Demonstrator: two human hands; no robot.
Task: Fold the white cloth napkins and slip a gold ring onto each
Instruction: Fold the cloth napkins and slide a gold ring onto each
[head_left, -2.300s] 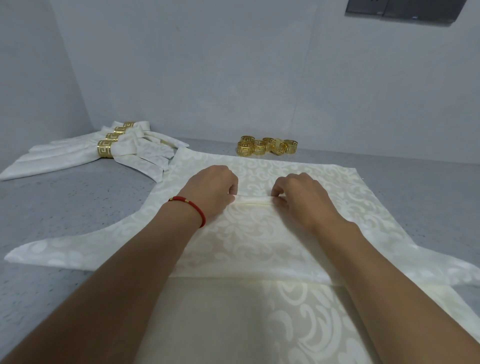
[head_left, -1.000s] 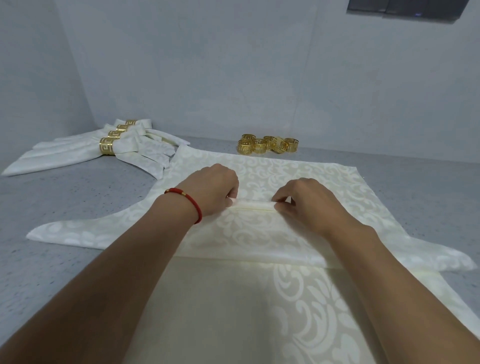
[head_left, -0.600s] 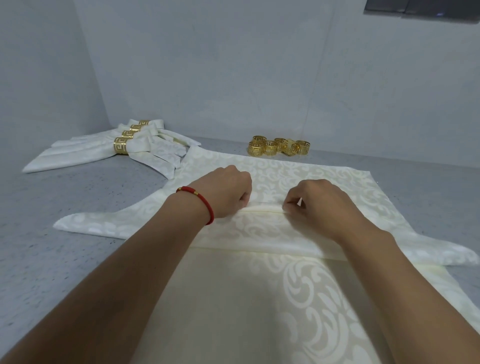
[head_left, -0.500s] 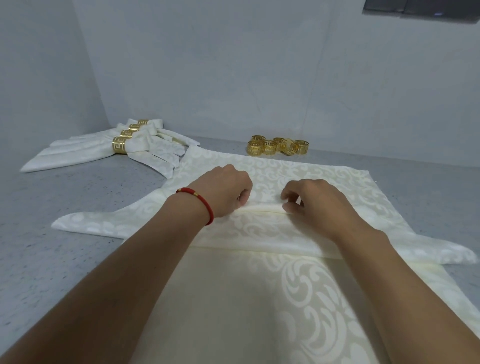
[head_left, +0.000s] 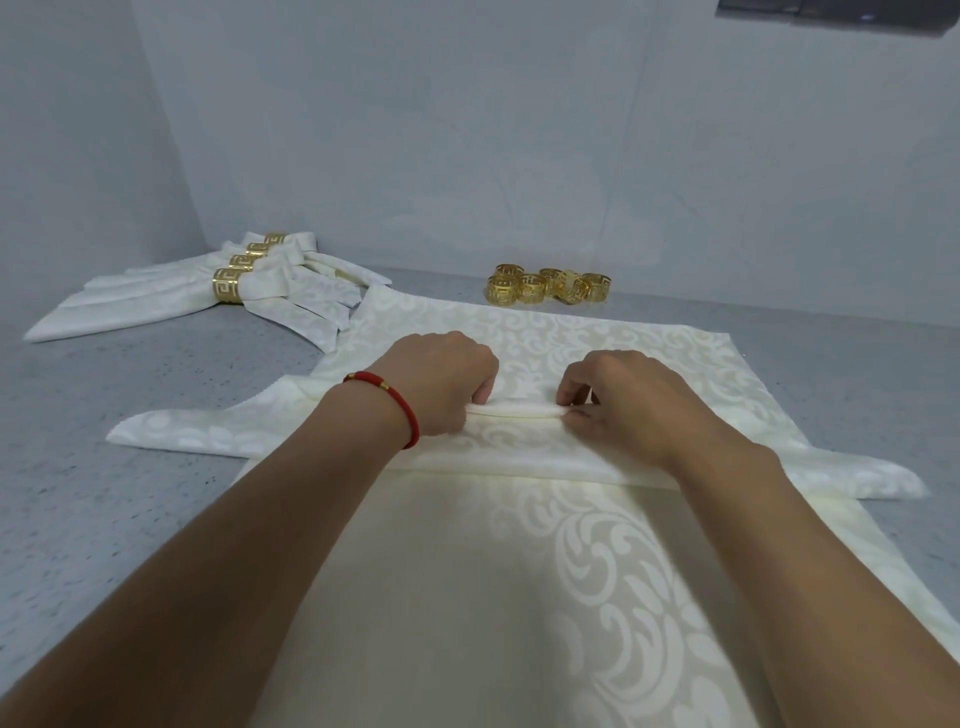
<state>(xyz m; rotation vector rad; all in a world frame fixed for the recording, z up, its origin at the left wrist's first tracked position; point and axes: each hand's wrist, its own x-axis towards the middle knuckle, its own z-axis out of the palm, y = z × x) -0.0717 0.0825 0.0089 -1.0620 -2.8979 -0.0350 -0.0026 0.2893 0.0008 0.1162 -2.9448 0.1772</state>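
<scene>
Grey counter (head_left: 104, 415), napkin (head_left: 519, 571) pleat pinched between both hands' fingers (head_left: 480, 392)

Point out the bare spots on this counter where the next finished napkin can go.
Bare grey counter lies between the ringed folded white napkins and the spread patterned white cloth. More lies at far right, past the cloth's edge. Crowded: the back, around the loose gold rings, and the back-left corner.

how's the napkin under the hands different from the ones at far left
The napkin under the hands lies mostly spread, one pleat pinched by the left hand and right hand, no ring. The finished napkins are gathered narrow, each in a gold ring. Both share white patterned cloth.
</scene>
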